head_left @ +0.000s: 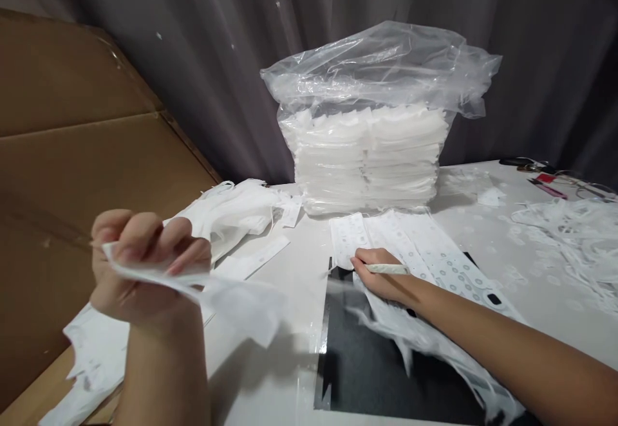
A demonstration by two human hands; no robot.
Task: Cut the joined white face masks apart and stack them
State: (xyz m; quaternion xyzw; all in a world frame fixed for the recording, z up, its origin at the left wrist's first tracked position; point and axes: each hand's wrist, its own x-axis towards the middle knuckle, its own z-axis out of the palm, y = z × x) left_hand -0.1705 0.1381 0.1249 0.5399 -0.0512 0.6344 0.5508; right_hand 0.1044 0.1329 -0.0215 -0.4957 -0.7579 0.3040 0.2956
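Observation:
My left hand [150,265], raised at the left, is closed on a thin white sheet piece [246,304]. The piece hangs out to the right, smeared by motion. My right hand [381,278] is closed around a slim pale pen-like tool [387,269]; its tip is hidden. Beneath that hand lie white sheets with small grey ring prints [449,265], partly over a black mat [367,368]. Loose, ragged white strips [429,336] trail across the mat below my right forearm.
A clear plastic bag [367,149] of stacked white sheets stands at the back. White pieces [236,210] pile up beside a cardboard box [72,175] on the left. White scraps [579,239] and a pink-handled tool [548,188] lie at the right.

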